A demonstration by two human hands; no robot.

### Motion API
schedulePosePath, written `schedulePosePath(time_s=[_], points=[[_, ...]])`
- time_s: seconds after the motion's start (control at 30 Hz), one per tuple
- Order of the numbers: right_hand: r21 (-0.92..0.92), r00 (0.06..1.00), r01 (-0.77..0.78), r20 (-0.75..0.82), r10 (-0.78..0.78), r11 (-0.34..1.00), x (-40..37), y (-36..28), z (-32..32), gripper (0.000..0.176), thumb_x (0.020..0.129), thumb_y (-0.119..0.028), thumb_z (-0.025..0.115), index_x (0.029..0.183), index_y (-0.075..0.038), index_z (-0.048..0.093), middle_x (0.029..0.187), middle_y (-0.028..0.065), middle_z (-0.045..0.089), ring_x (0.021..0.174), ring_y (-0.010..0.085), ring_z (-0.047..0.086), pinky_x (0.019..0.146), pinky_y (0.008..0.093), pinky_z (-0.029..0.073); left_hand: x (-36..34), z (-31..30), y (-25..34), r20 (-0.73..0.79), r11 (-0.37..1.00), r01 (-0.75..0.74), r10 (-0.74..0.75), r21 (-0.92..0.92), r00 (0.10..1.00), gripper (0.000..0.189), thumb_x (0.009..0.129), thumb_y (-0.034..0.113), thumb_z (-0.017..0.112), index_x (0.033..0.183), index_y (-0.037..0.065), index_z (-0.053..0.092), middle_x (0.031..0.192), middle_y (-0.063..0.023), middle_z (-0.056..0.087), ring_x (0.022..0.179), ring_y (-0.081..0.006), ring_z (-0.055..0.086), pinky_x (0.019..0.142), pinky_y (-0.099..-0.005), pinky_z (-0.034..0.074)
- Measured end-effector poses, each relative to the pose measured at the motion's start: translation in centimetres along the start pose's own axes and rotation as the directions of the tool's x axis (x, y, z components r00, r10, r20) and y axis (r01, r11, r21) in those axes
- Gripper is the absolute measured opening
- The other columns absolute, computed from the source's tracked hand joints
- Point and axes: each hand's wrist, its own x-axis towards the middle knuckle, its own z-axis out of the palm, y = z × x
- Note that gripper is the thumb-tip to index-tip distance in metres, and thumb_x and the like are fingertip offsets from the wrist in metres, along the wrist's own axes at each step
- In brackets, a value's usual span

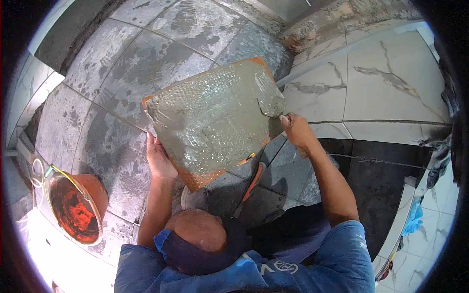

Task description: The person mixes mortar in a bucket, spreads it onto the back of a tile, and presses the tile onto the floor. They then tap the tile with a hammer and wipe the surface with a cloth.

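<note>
A rectangular orange-backed tile (198,181), tilted in mid-view, has wet grey mortar (210,117) over most of its face. My left hand (162,158) holds the tile's lower left edge, its fingers partly behind it. At the right edge, my right hand (296,131) is closed round the handle of a mortar-covered trowel (271,104). The trowel's blade lies against the mortar near the tile's right corner, and its handle is mostly hidden by my fingers.
Grey floor tiles (122,63) lie around. An orange bucket (100,195) stands at lower left. A tool with an orange handle (254,183) lies below the tile. White veined tiles (395,73) form a raised ledge at right. A capped head (200,239) shows at the bottom.
</note>
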Motion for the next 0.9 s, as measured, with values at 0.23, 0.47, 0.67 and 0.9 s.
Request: schedulePosePath(time_s=[0.23,0.47,0.67,0.9], points=[[0.136,0.995,-0.092,0.039,0.087,0.986,0.5,0.8,-0.4,0.043,0.095,-0.035,0.046,0.09,0.006,0.059,0.087,0.0314,0.061,0.087,0.0497,0.058,0.076,0.0512,0.046,0.8,-1.5,-0.1,0.175,1.0,0.02,-0.02,0.003,0.984,0.055,0.098,0.048,0.036,0.124,0.002,0.052,0.114,-0.01,0.061,0.098,-0.0235,0.061,0.082,-0.034,0.051],[0.103,1.0,-0.006,0.007,0.006,0.995,3.5,0.5,-0.8,0.042,0.094,-0.035,0.047,0.092,0.006,0.059,0.087,0.0307,0.062,0.086,0.0487,0.058,0.076,0.0501,0.046,0.4,-0.4,-0.3,0.121,0.997,-0.053,0.045,0.064,0.992,0.047,0.099,0.042,0.038,0.128,0.005,0.05,0.121,-0.008,0.058,0.107,-0.024,0.058,0.09,-0.0372,0.049],[0.179,0.993,-0.105,0.077,0.093,0.978,0.8,1.6,-0.7,0.04,0.095,-0.033,0.047,0.09,0.005,0.06,0.081,0.0271,0.063,0.079,0.0446,0.061,0.072,0.0482,0.046,0.5,-0.9,-0.2,0.179,0.998,-0.037,0.028,0.05,0.984,0.046,0.1,0.039,0.036,0.131,0.007,0.048,0.124,-0.0086,0.056,0.109,-0.0252,0.057,0.091,-0.039,0.048],[0.328,0.93,-0.261,0.338,0.146,0.908,-7.2,-1.2,-0.8,0.035,0.096,-0.032,0.049,0.089,0.002,0.057,0.063,0.0059,0.056,0.052,0.0132,0.053,0.049,0.0306,0.043,0.1,0.0,-0.5,0.125,0.992,-0.075,0.062,0.1,0.99,0.048,0.1,0.041,0.036,0.132,0.007,0.045,0.125,-0.0089,0.055,0.109,-0.0252,0.056,0.091,-0.0389,0.048]])
